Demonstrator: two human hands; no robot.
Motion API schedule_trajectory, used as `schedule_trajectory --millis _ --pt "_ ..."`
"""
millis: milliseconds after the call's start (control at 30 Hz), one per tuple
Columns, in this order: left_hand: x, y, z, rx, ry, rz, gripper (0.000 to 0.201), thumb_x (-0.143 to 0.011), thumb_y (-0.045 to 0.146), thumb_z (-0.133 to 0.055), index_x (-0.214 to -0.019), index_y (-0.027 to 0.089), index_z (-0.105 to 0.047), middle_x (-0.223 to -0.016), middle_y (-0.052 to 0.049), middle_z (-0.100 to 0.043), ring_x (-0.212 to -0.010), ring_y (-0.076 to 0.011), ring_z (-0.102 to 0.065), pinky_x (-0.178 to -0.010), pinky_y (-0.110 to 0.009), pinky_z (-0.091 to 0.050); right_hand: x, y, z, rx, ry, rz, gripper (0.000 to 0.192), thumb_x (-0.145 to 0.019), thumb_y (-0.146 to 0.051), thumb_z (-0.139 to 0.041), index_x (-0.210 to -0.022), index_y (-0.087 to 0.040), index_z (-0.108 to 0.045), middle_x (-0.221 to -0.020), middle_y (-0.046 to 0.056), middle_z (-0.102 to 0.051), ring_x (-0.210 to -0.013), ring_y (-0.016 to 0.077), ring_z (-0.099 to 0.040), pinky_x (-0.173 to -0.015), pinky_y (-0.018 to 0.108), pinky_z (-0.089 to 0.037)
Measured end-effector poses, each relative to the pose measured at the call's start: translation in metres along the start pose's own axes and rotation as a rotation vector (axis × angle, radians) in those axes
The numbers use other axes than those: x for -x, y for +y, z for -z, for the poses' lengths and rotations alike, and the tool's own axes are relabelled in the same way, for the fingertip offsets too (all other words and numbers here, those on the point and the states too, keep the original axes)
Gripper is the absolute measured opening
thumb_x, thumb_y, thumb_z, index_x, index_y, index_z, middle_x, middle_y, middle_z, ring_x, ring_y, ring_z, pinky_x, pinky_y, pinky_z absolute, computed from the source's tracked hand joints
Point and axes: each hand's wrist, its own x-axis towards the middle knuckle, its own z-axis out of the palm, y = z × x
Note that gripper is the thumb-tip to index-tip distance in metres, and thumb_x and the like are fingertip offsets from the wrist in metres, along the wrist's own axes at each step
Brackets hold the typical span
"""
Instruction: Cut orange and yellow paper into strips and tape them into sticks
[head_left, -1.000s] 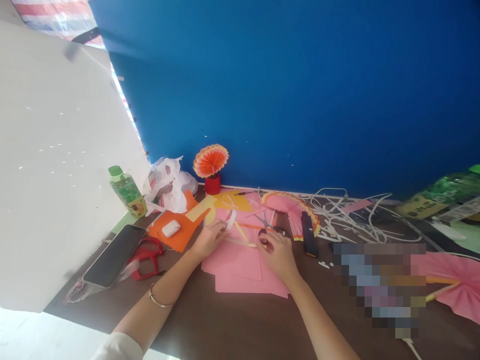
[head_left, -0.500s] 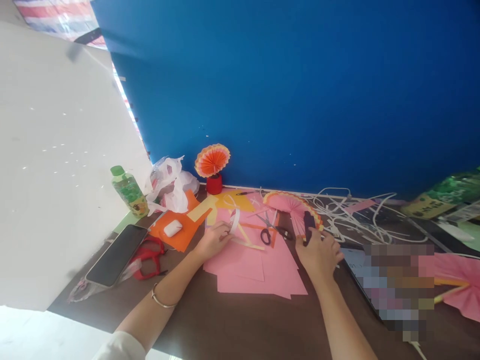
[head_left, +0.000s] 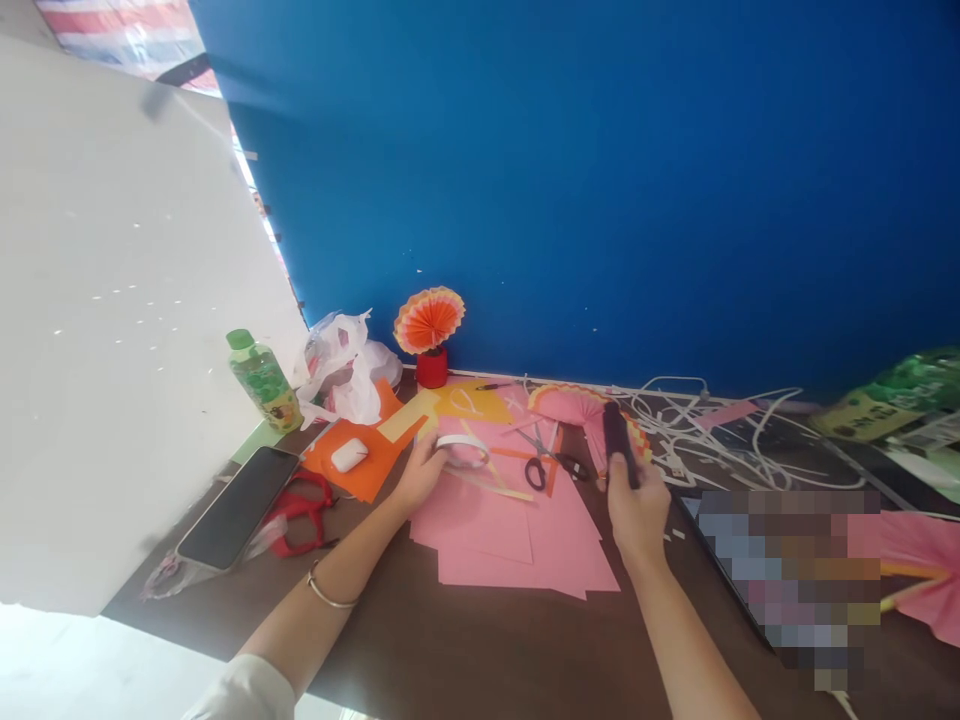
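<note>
pinching a flimsy white paper strip loop [head_left: 463,450] above the pink paper [head_left: 517,520] on the desk [head_left: 465,650], the left hand [head_left: 417,475] must grip gently at its edge, while the right hand [head_left: 637,510] is closed around a rigid dark stapler [head_left: 616,440], probably light.

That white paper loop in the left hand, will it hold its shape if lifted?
Probably not well: the white paper loop is a thin strip pinched by the left hand, so it looks light and floppy. A firm squeeze would likely flatten it.
</note>
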Motion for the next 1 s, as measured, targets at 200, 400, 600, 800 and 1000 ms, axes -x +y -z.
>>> schedule_trajectory --millis 200,400,600,800,1000 --pt "-0.010 0.001 0.015 0.027 0.112 -0.024 0.010 -0.077 0.017 -0.042 -0.080 0.018 -0.052 -0.075 0.001 -0.053 -0.068 -0.0119 -0.051 -0.063 -0.023 -0.042 0.038 -0.028 -0.015 -0.155 -0.371 0.245 0.043 -0.079 -0.038 -0.049 -0.116 -0.016 -0.050 -0.087 0.007 -0.064 -0.074 0.0194 -0.060 -0.064 0.031 -0.049" --pt "-0.018 -0.007 0.031 -0.105 0.145 -0.151 0.010 -0.073 0.021 -0.051 -0.064 0.016 -0.047 -0.064 0.003 -0.046 -0.061 -0.0106 -0.046 -0.058 -0.022 -0.039 0.066 -0.040 -0.019 -0.018 -0.553 0.539 0.035 -0.082 -0.030 -0.049 -0.116 -0.023 -0.052 -0.108 0.007 -0.062 -0.100 0.0224 -0.058 -0.082 0.033 -0.049" --pt "-0.020 -0.015 0.035 -0.211 0.108 -0.203 0.009 -0.071 0.017 -0.050 -0.064 0.017 -0.044 -0.062 0.003 -0.044 -0.058 -0.0105 -0.044 -0.055 -0.022 -0.036 0.069 -0.034 -0.022 -0.014 -0.555 0.660 0.036 -0.082 -0.028 -0.051 -0.117 -0.024 -0.052 -0.105 0.006 -0.064 -0.092 0.0221 -0.062 -0.081 0.034 -0.051" --pt "-0.020 -0.015 0.034 -0.203 0.081 -0.185 0.003 -0.070 0.016 -0.048 -0.068 0.017 -0.046 -0.066 0.002 -0.048 -0.061 -0.0114 -0.047 -0.056 -0.023 -0.037 0.071 -0.041 -0.022 -0.019 -0.573 0.687 0.034 -0.083 -0.028 -0.049 -0.115 -0.023 -0.054 -0.106 0.006 -0.064 -0.095 0.0209 -0.062 -0.083 0.033 -0.051" --pt "-0.020 -0.015 0.033 -0.214 0.080 -0.181 0.003 -0.069 0.017 -0.048 -0.067 0.017 -0.047 -0.065 0.002 -0.048 -0.061 -0.0115 -0.046 -0.055 -0.022 -0.036 0.071 -0.041 -0.022 -0.012 -0.575 0.653 0.032 -0.083 -0.030 -0.049 -0.113 -0.022 -0.056 -0.105 0.008 -0.065 -0.092 0.0217 -0.063 -0.081 0.034 -0.052"
